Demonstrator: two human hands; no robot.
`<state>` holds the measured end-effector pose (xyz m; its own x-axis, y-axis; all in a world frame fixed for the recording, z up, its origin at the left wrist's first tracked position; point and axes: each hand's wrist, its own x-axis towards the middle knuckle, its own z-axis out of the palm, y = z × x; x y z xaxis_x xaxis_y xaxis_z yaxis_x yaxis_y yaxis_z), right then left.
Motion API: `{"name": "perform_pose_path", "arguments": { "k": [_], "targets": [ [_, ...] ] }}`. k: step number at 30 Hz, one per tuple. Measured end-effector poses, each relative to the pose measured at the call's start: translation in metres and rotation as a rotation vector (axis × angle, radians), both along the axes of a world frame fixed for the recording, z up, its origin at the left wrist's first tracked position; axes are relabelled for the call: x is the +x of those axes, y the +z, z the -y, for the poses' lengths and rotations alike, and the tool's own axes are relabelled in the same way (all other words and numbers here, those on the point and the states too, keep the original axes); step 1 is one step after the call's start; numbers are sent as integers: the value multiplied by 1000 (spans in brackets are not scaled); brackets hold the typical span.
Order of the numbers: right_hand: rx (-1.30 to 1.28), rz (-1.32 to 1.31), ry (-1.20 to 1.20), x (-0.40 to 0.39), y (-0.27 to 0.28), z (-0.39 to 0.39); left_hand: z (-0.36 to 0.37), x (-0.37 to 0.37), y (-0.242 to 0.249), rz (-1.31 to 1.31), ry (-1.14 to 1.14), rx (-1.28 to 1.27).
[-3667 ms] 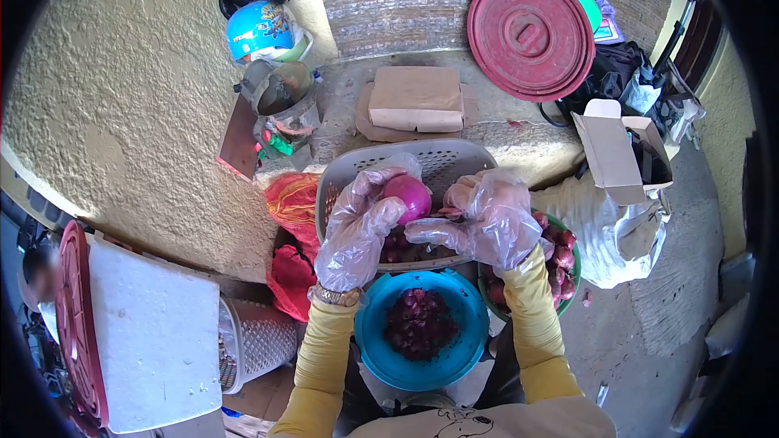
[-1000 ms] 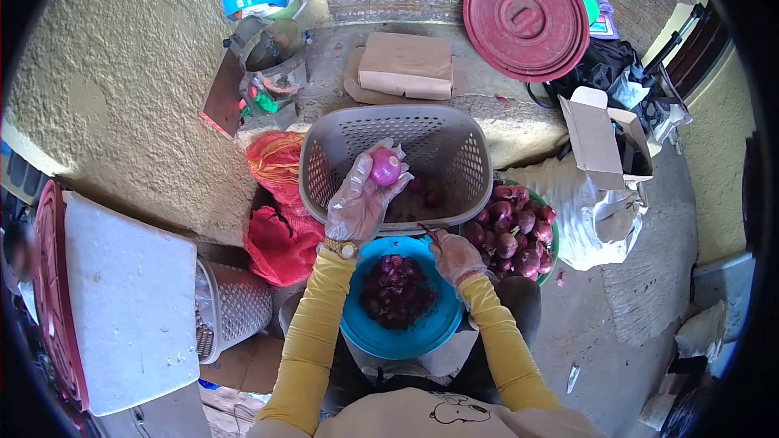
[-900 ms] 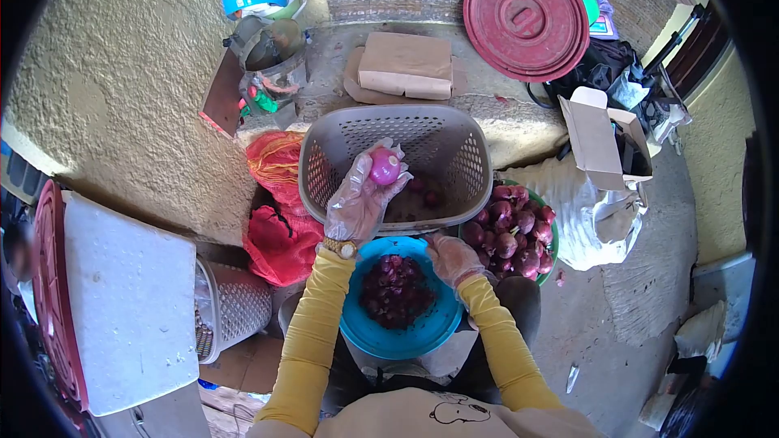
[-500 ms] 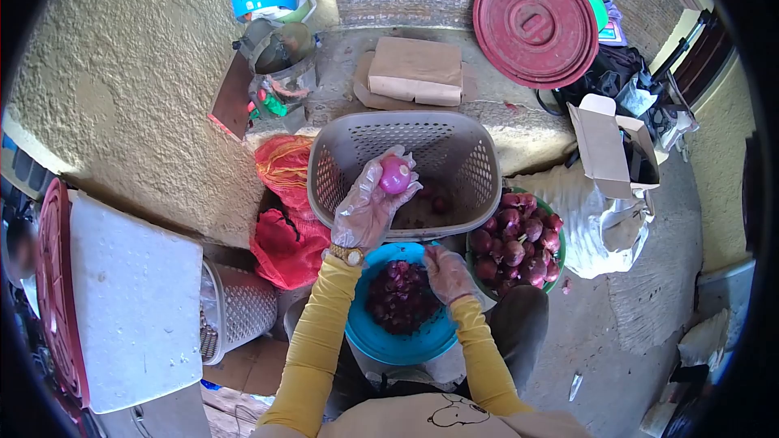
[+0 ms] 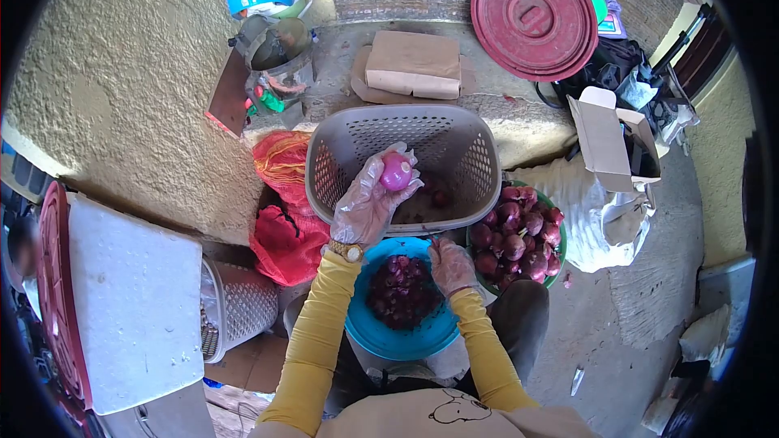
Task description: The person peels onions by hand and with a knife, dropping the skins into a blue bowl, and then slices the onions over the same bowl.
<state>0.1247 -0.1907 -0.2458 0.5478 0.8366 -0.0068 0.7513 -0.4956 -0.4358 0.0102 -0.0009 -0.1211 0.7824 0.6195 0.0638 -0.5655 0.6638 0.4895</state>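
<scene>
My left hand (image 5: 365, 203), in a clear plastic glove, holds a smooth pinkish-purple peeled onion (image 5: 396, 172) above the near side of a grey perforated basket (image 5: 324, 126). A red onion (image 5: 441, 198) lies at the bottom of that basket. My right hand (image 5: 453, 268), also gloved, is closed over the right rim of a blue basin (image 5: 365, 341). Something thin and dark seems to show at its fingertips, too small to name. Dark red onion skins (image 5: 399, 296) fill the middle of the basin. Beside my right hand, a green basin (image 5: 555, 276) is heaped with unpeeled red onions (image 5: 519, 235).
Red mesh sacks (image 5: 284, 235) lie left of the basket. A white foam board (image 5: 134, 300) and a second basket (image 5: 247, 308) stand further left. Behind is a ledge with flat cardboard (image 5: 414, 63) and a red lid (image 5: 534, 18). A white sack (image 5: 600, 227) sits at right.
The whole view has shifted slightly. My left hand still holds the peeled onion in nearly the same place. My right hand has barely moved by the basin rim.
</scene>
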Motion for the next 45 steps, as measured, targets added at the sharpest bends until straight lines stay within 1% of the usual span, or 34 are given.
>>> {"name": "perform_pose_path", "arguments": {
  "k": [2,3,5,9,11,12,14,15,19,21,25,31,36,40,45],
  "targets": [
    [29,-64,85,-2,10,1,1,1,0,-8,-6,3],
    [30,-63,86,-1,6,1,1,1,-1,-16,-9,7],
    [-76,-123,182,-2,-7,4,1,3,-2,-28,-15,-2],
    [-88,-106,148,-10,-7,4,4,5,3,-71,-19,4],
    [173,-51,2,-12,-1,4,2,5,1,-66,-22,15],
    [171,-52,3,-10,4,3,2,4,0,-63,-27,27],
    [86,-26,-38,0,13,-3,2,3,0,-58,-40,28],
    [34,31,-14,4,13,-5,2,4,0,-52,-54,31],
    [-1,14,18,10,21,-5,3,6,0,-58,-61,39],
    [-69,-6,22,9,27,-6,4,7,2,-68,-62,56],
    [-86,20,36,6,22,-6,3,6,0,-72,-75,55],
    [-80,-18,51,6,12,-4,3,7,1,-77,-78,30],
    [16,1,21,4,10,-3,3,7,1,-67,-96,46],
    [-16,-19,30,7,8,-5,4,7,1,-66,-88,74],
    [-38,23,68,5,13,-4,3,10,-3,-89,-93,48]
  ]
}}
